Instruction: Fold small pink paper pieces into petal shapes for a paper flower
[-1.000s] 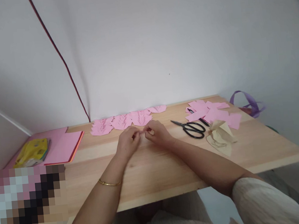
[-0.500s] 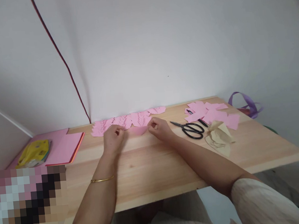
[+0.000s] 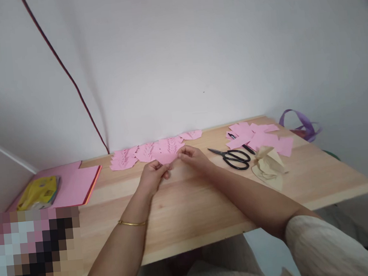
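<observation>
Ref pt = scissors [image 3: 226,154], lying on the table [image 3: 192,201]. Held pink pc [image 3: 167,158] was L of scissors, btwn the hands; in view its far part overlapped the row of cut pink pcs [image 3: 123,158], also L of scissors. Couldn't tell if they touched.

L hand [image 3: 155,175], further from scissors: thumb & index seemed to pinch the pc's near edge, other fingers curled. R hand [image 3: 190,154], just L of scissors: thumb & index pinched the pc's R side; rest of its fingers mostly hidden, couldn't tell.

Main risk, IMO: a tear or stray crease. Pc looked thin & was gripped at small spots only, so uneven pull cd rip it. 2nd: snagging. W/ the row so close, a low sweep cd catch its jagged cut edges & bend them or knock pcs out of line. Same colour too, so if dropped there, easy mix-up.

3rd: R forearm ran near scissors; an outward slide cd bump the handles into the crumpled tan paper [image 3: 267,167] just R of them, or nudge the pen [image 3: 248,149] & pink scraps [image 3: 258,142] R of & beyond scissors.
</observation>
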{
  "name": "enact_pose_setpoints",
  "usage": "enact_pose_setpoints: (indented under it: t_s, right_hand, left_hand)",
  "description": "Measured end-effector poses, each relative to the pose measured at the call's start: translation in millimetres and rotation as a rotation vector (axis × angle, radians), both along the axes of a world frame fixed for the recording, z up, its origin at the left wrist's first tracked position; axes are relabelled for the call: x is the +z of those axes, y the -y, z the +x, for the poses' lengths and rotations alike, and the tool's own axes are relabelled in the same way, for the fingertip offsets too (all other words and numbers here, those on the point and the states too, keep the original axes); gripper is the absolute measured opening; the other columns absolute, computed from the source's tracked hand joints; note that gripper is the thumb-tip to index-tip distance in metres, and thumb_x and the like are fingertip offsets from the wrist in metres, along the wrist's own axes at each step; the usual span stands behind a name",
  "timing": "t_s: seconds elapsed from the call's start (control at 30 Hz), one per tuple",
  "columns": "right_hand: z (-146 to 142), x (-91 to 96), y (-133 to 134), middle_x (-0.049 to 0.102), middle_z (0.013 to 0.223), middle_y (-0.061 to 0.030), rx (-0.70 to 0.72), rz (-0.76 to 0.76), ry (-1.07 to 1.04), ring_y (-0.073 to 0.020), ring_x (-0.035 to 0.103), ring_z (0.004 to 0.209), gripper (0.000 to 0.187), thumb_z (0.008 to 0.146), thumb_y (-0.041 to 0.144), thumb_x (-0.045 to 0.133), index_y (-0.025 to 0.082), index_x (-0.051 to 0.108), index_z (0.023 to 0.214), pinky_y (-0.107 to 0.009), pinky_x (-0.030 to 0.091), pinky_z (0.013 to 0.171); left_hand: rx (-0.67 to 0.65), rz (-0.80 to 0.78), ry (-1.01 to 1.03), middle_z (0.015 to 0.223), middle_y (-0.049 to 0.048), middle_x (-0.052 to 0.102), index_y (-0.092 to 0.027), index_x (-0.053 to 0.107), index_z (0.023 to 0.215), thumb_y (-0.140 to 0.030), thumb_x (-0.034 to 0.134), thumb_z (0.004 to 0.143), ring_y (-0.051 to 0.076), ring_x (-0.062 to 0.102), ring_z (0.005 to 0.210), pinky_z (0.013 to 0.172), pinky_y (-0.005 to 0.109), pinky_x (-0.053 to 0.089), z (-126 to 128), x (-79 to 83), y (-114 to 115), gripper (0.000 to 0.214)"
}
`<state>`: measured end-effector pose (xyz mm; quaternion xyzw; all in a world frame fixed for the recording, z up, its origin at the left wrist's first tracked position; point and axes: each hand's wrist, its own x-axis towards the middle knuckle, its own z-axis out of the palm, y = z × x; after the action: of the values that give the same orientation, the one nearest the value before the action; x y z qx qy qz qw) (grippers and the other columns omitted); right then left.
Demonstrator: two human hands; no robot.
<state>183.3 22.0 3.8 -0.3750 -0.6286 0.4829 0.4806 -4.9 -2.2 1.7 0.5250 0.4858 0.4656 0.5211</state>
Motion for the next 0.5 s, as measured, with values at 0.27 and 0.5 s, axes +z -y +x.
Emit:
enact_pose_setpoints:
  t_s: [0.27, 0.5]
  right_hand:
    - [-17, -7.6, 15, 0.062, 0.075, -0.0016, 0.187, -0.055, -0.113, -0.0132, 0.057, 0.073, 0.029, 0.074, 0.043, 0.067, 0.016, 0.059, 0.077, -0.029, 0.044, 0.073]
    - [1, -2.6, -2, 0.050, 0.066, 0.0032, -0.084, 0.012, -0.162, -0.0100, 0.046, 0.064, 0.028, 0.075, 0.044, 0.065, 0.018, 0.053, 0.071, -0.025, 0.040, 0.067]
  left_hand:
    - [-0.058, -0.011, 0.115, 0.055, 0.0021, 0.061, -0.013, 0.065, 0.066, -0.033, 0.076, 0.064, 0.010, 0.050, 0.048, 0.052, 0.023, 0.038, 5, 3.3, 3, 0.023]
    - [-0.018, -0.023, 0.003, 0.050, 0.0021, 0.059, -0.012, 0.066, 0.063, -0.033, 0.076, 0.064, 0.010, 0.051, 0.048, 0.052, 0.023, 0.038, 1, 7.5, 3, 0.023]
